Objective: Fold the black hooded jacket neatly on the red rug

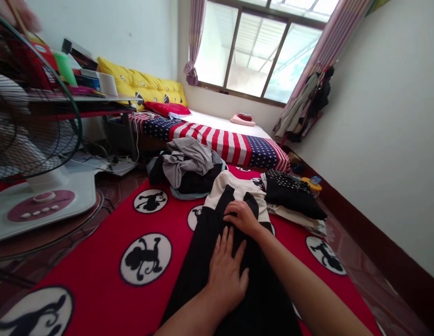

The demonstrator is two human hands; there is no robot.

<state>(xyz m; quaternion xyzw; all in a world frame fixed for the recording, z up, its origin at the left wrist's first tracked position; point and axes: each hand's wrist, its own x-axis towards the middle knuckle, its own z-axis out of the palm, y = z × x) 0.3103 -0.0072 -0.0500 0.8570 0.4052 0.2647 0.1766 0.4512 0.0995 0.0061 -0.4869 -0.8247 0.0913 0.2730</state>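
Note:
A long black and cream dress (210, 247) lies stretched out on a red mat (108, 261) printed with monkeys in white circles. Its cream top points away from me and its black skirt runs toward me. My left hand (228, 268) rests flat on the black cloth, fingers spread. Just beyond it, my right hand (242, 215) lies on the dress near the waist, palm down, fingers slightly bent and pointing left. Neither hand appears to grip the cloth.
A heap of grey and black clothes (189, 161) sits beyond the dress on the left; a folded stack (290, 198) lies right. A standing fan (45, 186) is at the left, near a cluttered desk (98, 99). A low bed (217, 142) spans the back.

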